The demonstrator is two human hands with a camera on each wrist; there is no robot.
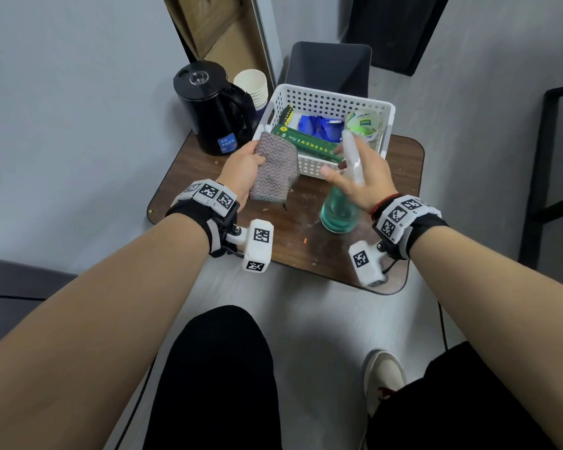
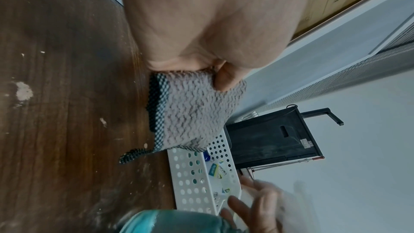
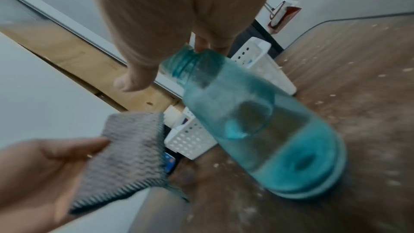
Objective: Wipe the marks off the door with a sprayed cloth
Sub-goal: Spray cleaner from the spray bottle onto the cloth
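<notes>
My left hand (image 1: 241,170) grips a folded grey knitted cloth (image 1: 275,167) above the brown table (image 1: 306,241), just in front of the white basket (image 1: 322,95). The left wrist view shows my thumb pressed on the cloth (image 2: 192,112). A teal spray bottle (image 1: 340,212) stands on the table with its base down. My right hand (image 1: 368,180) is at its neck, the white spray head sticking up between my fingers and the thumb stretched out to the left. The right wrist view is blurred; in it the bottle (image 3: 257,130) leans and fingers touch its neck.
The basket holds a green box, blue items and a round tub. A black kettle (image 1: 212,108) and stacked paper cups (image 1: 252,86) stand at the table's back left. A dark bin (image 1: 330,66) sits behind. Crumbs dot the tabletop. My legs are below the table's front edge.
</notes>
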